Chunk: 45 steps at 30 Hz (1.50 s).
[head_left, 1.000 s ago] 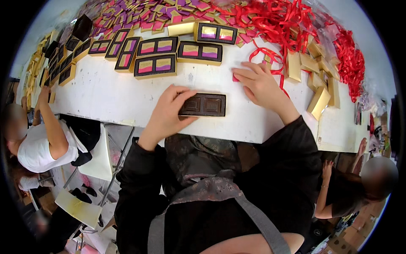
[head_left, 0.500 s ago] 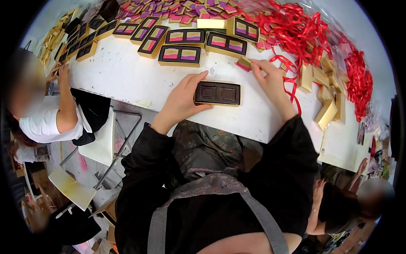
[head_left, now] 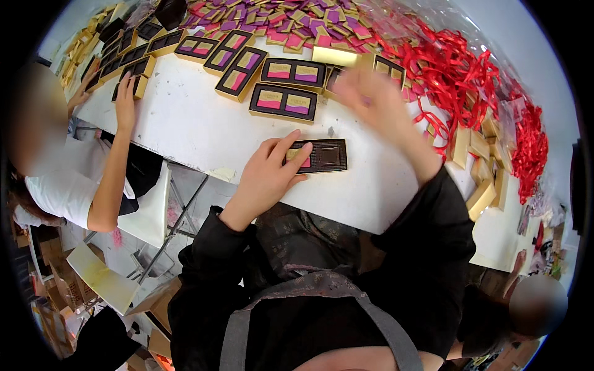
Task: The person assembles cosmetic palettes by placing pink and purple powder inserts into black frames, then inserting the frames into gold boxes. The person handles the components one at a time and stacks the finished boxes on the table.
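On the table in front of me lies a small gold box with a dark tray (head_left: 329, 156) that has two square wells. My left hand (head_left: 263, 179) grips its left end, thumb along the near side and fingers over the top. Under those fingers a pink-and-gold wrapped square (head_left: 302, 157) sits in the left well, partly covered. The right well holds no square. My right hand (head_left: 377, 111) is raised over the boxes at the back right, smeared by motion; whether it holds anything cannot be seen. Closest behind my box is a filled box (head_left: 283, 102) with one pink and one purple square.
More filled boxes (head_left: 239, 71) stand behind. A heap of pink and purple squares (head_left: 278, 21) covers the far side. Red ribbons (head_left: 458, 74) and gold box sleeves (head_left: 479, 198) lie at right. A co-worker's hand (head_left: 125, 102) touches boxes at left; another person is at lower right.
A pink square now sits in the box's left well, no longer in my right hand. That hand has moved up and away over the far boxes. My left fingers have shifted onto the square.
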{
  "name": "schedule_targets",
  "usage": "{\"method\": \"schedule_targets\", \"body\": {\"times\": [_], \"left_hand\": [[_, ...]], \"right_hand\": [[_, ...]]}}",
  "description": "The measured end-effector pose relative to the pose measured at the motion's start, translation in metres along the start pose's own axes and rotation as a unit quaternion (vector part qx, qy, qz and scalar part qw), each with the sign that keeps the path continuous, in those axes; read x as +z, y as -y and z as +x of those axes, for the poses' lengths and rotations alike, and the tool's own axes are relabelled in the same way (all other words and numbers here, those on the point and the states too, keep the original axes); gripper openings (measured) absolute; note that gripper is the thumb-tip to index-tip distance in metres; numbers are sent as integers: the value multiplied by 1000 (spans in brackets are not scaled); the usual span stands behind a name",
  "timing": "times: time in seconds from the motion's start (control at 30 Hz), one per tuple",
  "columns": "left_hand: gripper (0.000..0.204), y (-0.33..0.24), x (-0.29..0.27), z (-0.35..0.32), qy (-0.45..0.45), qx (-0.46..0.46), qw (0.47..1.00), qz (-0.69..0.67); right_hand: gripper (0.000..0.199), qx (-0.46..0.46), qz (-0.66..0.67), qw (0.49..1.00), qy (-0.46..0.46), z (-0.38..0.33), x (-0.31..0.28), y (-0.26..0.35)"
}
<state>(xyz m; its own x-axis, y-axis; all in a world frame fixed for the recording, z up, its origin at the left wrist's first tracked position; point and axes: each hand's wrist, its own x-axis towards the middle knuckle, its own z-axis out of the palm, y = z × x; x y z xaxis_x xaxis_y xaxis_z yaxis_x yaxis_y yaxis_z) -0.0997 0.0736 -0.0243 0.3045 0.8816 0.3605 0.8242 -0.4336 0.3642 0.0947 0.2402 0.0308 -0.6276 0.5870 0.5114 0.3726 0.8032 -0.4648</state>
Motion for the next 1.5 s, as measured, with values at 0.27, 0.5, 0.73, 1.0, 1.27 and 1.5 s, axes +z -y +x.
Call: {"method": "schedule_targets", "body": {"times": [0.27,0.5,0.73,1.0,1.27,1.5], "left_hand": [[62,12,-14,12,-4,3,998,-60],[62,13,-9,10,-4,0,998,-68],[66,16,-3,5,-23,7,997,-69],[61,24,-12,2,13,58,991,-116],[37,212,-126,40,-182,-218,951,123],[28,272,-103,12,-55,-233,858,454]], "right_hand": [[39,171,-347,915,116,159,76,-123],[43,167,57,983,-57,115,4,-44],[33,35,74,990,116,-78,2,34],[39,-159,-108,975,113,-102,18,50],[32,-104,73,986,104,-78,40,58],[29,-62,-62,994,-68,-9,73,20]]}}
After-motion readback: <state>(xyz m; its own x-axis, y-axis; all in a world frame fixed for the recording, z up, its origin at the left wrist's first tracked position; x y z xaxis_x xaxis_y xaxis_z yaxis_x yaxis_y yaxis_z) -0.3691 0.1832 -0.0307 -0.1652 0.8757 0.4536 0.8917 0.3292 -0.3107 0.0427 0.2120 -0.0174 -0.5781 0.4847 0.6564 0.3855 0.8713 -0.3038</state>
